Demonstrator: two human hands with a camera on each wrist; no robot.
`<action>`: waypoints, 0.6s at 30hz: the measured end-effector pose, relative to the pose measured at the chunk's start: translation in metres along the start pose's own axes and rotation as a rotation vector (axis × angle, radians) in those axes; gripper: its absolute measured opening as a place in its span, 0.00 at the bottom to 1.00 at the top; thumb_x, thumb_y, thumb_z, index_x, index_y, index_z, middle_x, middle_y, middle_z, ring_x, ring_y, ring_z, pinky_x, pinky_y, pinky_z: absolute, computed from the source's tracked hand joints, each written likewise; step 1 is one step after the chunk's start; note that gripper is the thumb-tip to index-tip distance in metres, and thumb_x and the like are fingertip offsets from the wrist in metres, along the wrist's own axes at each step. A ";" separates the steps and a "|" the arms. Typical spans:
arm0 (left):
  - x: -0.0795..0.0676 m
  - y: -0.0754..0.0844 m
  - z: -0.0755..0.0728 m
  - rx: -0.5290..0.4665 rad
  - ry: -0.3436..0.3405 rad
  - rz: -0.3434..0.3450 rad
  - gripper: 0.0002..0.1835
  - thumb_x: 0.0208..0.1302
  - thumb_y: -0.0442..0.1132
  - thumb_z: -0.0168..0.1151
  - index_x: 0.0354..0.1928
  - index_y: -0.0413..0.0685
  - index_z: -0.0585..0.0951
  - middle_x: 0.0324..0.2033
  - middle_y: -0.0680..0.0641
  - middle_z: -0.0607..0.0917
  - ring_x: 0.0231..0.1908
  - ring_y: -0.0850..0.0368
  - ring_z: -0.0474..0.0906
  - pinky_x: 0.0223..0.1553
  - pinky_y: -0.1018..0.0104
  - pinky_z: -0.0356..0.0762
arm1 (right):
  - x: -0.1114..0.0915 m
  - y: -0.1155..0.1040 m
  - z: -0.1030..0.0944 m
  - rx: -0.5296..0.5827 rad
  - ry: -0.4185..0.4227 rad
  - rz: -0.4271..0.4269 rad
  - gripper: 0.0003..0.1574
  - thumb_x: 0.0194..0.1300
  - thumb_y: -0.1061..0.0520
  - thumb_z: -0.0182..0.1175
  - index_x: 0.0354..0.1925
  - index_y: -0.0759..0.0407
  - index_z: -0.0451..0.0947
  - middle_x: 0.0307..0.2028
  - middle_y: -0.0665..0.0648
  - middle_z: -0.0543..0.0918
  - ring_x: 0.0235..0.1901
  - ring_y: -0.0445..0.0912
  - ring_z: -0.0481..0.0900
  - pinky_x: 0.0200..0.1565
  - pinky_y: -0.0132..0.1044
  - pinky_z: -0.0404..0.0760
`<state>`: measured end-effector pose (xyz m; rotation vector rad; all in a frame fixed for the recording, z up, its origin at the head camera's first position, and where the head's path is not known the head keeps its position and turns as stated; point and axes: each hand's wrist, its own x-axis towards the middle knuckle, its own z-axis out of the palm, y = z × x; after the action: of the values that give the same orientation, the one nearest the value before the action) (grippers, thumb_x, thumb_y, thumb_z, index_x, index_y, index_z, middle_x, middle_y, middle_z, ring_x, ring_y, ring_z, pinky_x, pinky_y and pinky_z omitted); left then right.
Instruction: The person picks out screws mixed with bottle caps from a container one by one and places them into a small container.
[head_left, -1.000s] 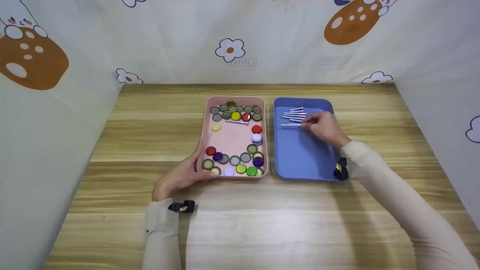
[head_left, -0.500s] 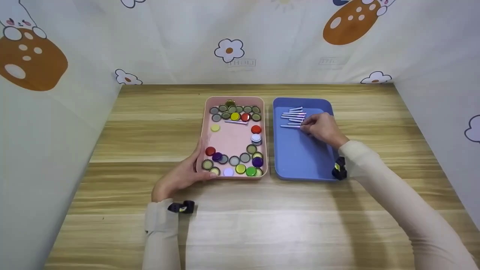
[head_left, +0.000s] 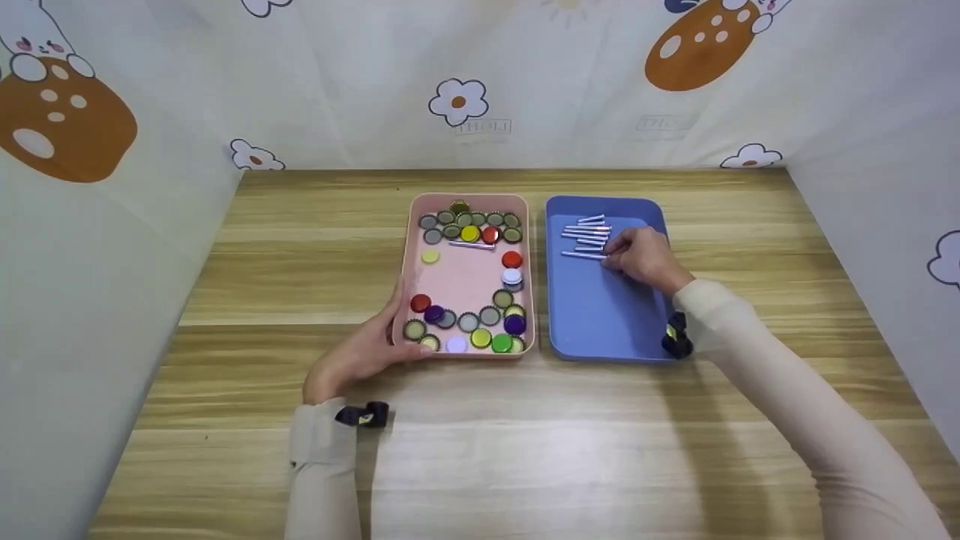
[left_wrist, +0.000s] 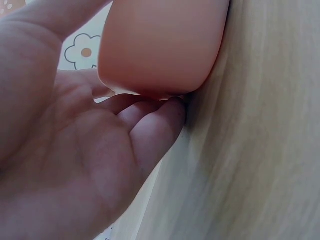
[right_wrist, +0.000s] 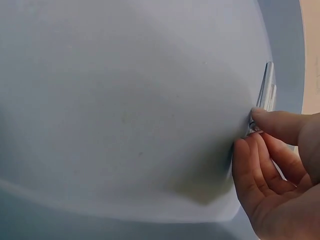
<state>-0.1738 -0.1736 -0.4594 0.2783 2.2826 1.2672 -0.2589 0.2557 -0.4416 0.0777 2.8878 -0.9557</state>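
Note:
My left hand (head_left: 360, 354) grips the near left corner of a pink tray (head_left: 532, 300), thumb along the front wall. In the left wrist view its fingers (left_wrist: 155, 132) curl against the pink wall, low by the table. My right hand (head_left: 643, 255) is in a blue tray (head_left: 600, 322), pinching the right end of a thin silver metal rod (head_left: 581, 255). In the right wrist view this rod (right_wrist: 266, 82) sticks out past the thumb, close to the tray floor. Several similar rods (head_left: 587, 229) lie behind it, roughly parallel.
Inside the pink tray are many bottle caps (head_left: 469, 322), some face up in red, purple, green and yellow. One silver rod (head_left: 471, 245) lies among them. Both trays stand side by side on a wood-grain table (head_left: 480, 450), with patterned fabric (head_left: 337, 90) behind.
My right hand and the rod have shifted slightly toward the near side of the blue tray, uncovering another rod behind. The left hand and the pink tray stay in place.

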 end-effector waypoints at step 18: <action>0.000 0.000 0.000 0.007 0.001 0.029 0.64 0.59 0.53 0.72 0.79 0.71 0.30 0.81 0.46 0.42 0.78 0.49 0.49 0.79 0.46 0.42 | 0.003 -0.006 -0.002 -0.050 0.026 -0.010 0.15 0.53 0.58 0.75 0.38 0.65 0.85 0.34 0.62 0.89 0.25 0.33 0.74 0.33 0.26 0.72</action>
<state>-0.1737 -0.1740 -0.4591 0.3141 2.2920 1.2741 -0.2626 0.2518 -0.4370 0.0726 2.9362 -0.8898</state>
